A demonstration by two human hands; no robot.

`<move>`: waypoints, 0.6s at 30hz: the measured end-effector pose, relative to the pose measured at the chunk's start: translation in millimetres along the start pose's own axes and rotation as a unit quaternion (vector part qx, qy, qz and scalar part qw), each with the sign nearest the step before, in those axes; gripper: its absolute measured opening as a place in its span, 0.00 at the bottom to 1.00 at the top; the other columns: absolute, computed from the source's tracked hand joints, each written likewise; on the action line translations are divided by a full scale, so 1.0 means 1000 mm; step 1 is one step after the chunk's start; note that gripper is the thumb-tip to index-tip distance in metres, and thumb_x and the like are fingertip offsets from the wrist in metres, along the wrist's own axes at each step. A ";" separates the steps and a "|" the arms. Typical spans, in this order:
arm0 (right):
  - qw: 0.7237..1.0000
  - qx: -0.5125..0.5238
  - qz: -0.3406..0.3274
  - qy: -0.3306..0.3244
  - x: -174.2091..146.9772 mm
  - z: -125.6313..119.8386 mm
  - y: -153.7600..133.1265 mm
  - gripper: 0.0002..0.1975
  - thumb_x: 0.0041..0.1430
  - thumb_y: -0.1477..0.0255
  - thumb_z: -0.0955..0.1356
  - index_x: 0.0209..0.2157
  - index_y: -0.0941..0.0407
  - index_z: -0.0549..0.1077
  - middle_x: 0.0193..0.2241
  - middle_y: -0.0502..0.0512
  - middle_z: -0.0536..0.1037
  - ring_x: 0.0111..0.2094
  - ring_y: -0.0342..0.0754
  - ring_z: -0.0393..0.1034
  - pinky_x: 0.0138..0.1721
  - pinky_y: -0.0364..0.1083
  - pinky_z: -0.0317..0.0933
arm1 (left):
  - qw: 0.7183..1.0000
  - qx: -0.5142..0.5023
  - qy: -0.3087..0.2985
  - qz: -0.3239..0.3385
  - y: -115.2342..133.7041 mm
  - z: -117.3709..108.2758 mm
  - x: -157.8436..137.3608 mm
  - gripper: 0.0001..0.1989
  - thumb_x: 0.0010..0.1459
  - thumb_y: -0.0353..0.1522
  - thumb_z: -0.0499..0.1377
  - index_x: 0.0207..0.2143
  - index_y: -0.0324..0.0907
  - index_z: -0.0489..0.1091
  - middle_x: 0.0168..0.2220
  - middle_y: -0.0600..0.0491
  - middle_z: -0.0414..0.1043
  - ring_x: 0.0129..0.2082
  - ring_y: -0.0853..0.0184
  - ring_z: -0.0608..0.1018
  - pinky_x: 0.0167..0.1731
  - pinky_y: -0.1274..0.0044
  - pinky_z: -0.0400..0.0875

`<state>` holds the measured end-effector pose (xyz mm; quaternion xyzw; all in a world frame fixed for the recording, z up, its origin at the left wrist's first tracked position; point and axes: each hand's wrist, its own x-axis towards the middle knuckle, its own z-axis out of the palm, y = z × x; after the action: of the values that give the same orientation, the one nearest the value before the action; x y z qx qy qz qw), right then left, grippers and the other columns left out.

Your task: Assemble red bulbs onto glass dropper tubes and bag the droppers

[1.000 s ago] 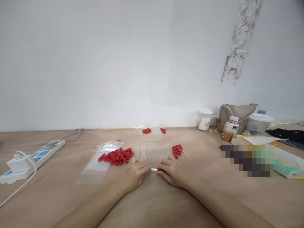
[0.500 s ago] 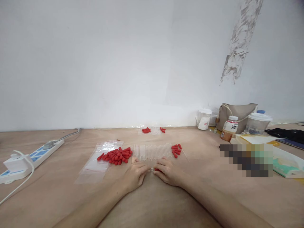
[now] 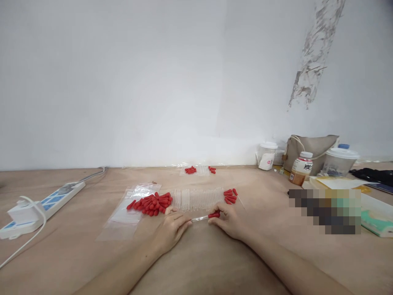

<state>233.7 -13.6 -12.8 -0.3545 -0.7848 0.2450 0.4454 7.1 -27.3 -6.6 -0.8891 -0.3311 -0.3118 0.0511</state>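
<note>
My left hand [image 3: 172, 228] is closed on the left end of a clear dropper tube [image 3: 200, 218] just above the table. A red rubber dropper bulb [image 3: 213, 215] sits at the tube's right end, pinched between the thumb and fingers of my right hand [image 3: 229, 221]. Where tube and bulb meet, I cannot tell how deep the tube goes. Beyond my hands lies a row of clear dropper tubes [image 3: 196, 198]. A pile of red bulbs [image 3: 153, 203] is left of that row, and several finished-looking droppers' red bulbs [image 3: 229, 199] lie at its right end.
Under the pile lies a clear plastic bag [image 3: 123, 219]. At the back is a small packet [image 3: 201, 170] with red bulbs. A power strip [image 3: 46, 207] stands left. Right are a lidded cup [image 3: 266, 155], a bottle [image 3: 301, 169], a grey bag [image 3: 310, 149] and a plastic tub [image 3: 340, 164].
My right hand has moved right and turned, and the hands are farther apart. The tube and red bulb between them now show more fully. The view has shifted slightly.
</note>
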 end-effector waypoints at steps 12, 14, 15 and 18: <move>0.918 0.228 0.207 0.250 0.023 -0.043 0.004 0.19 0.44 0.56 0.65 0.34 0.56 0.64 0.20 0.47 0.69 0.18 0.40 0.62 0.21 0.41 0.56 | 0.999 -0.027 0.016 -0.014 0.006 -0.006 0.001 0.11 0.58 0.33 0.50 0.42 0.43 0.66 0.28 0.53 0.72 0.29 0.67 0.71 0.39 0.71 0.56; 0.938 0.105 0.230 0.238 0.032 -0.071 0.021 0.18 0.46 0.59 0.65 0.35 0.58 0.67 0.15 0.46 0.66 0.17 0.41 0.60 0.20 0.41 0.54 | 0.999 -0.026 0.010 -0.018 0.007 -0.006 0.002 0.10 0.58 0.33 0.49 0.41 0.42 0.67 0.28 0.53 0.73 0.29 0.67 0.71 0.39 0.71 0.56; 0.940 0.027 0.253 0.226 0.036 -0.081 0.031 0.17 0.45 0.60 0.65 0.33 0.59 0.69 0.15 0.46 0.66 0.17 0.41 0.60 0.20 0.41 0.54 | 1.000 -0.024 0.006 -0.015 0.007 -0.006 0.002 0.10 0.59 0.32 0.49 0.40 0.42 0.67 0.28 0.52 0.73 0.29 0.66 0.71 0.38 0.71 0.56; 0.921 -0.173 0.277 0.213 0.045 -0.095 0.059 0.15 0.45 0.62 0.65 0.32 0.57 0.72 0.18 0.49 0.70 0.21 0.43 0.64 0.24 0.41 0.55 | 1.000 -0.019 -0.005 -0.011 0.007 -0.005 0.002 0.10 0.59 0.31 0.48 0.36 0.43 0.69 0.29 0.52 0.73 0.29 0.67 0.71 0.37 0.72 0.57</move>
<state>320.9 64.8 14.8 -0.6728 -0.5723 0.1378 0.4482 10.1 -33.4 -0.3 -0.8877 -0.3350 -0.3144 0.0288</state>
